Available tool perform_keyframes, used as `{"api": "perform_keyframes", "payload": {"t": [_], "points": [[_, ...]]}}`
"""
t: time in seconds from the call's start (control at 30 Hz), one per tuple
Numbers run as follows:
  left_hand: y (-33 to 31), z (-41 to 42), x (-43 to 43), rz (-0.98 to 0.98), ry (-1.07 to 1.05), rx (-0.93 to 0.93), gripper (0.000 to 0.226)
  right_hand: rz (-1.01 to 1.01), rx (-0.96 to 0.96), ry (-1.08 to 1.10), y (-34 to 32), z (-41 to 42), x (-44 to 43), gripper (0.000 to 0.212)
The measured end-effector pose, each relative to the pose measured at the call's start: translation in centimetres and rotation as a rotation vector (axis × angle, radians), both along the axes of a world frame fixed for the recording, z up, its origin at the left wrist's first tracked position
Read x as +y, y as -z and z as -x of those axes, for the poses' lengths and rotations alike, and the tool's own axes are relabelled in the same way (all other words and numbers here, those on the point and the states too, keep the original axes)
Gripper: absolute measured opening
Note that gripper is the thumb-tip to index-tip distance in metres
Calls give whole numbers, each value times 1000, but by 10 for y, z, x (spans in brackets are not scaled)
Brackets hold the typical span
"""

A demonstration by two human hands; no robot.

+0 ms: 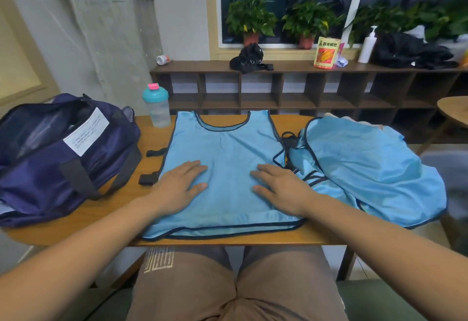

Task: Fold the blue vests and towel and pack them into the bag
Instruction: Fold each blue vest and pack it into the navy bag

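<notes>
Pressing flat, the left hand (181, 184) and right hand (281, 189) lie with fingers straight and relaxed on the spread vest (222, 153), grasping nothing; probably they smooth it so the first fold falls clean. Its hem runs just inside the table (106, 222) near edge, leaving little slack there. More vests (367, 166) lie heaped touching its right side, crowding a rightward fold. Left, across bare wood, the bag (58, 153) gapes open beside a shaker bottle (157, 108).

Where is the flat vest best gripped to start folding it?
Probably the hem corners: the flat vest lies spread with its hem nearest the person, so the left hand and right hand, pressing flat on it, can pinch from the near side.
</notes>
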State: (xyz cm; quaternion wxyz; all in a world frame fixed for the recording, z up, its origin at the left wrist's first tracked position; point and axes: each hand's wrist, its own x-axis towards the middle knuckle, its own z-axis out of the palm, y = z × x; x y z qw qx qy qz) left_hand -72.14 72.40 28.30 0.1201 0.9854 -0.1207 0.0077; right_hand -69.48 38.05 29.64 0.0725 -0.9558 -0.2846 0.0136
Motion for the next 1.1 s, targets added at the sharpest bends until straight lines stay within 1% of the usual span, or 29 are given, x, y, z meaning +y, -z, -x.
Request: {"api": "perform_keyframes", "payload": {"t": [0.03, 0.07, 0.1, 0.13, 0.2, 0.27, 0.33, 0.4, 0.57, 0.67, 0.77, 0.9, 1.03, 1.1], "points": [[6, -1, 2, 13, -15, 7, 93, 36, -9, 1, 7, -4, 3, 91], [10, 0, 4, 23, -28, 2, 94, 66, -9, 12, 13, -6, 4, 107], [13, 1, 8, 26, -40, -6, 92, 77, 0, 44, 19, -7, 3, 118], [14, 4, 11, 19, -46, -14, 91, 75, 13, 84, 22, -5, 0, 121], [15, 9, 20, 0, -59, -11, 90, 59, 32, 156, 22, 1, -8, 110], [14, 11, 25, -4, -61, 10, 89, 111, 6, 203, 21, 5, -17, 98], [9, 9, 26, -2, -61, 38, 82, 180, -28, 217, 13, 8, -20, 93], [-2, 0, 24, 13, -72, 33, 69, 207, -73, 192, 2, 6, -18, 85], [-39, -51, 22, 119, -80, -79, 22, 155, -195, 100, -42, -32, 5, 48], [-51, -91, 26, 187, -123, -117, 6, 17, -119, 65, -61, -77, 24, 34], [-57, -133, 25, 254, -157, -135, 7, -100, -70, 61, -68, -126, 40, 25], [-56, -186, 24, 253, -156, -143, 8, -221, -15, 75, -66, -181, 57, 20], [-51, -235, 24, 220, -127, -95, 15, -225, 14, 50, -56, -232, 72, 16], [-51, -258, 24, 206, -103, -47, 8, -202, 38, 25, -52, -256, 79, 9]]}}
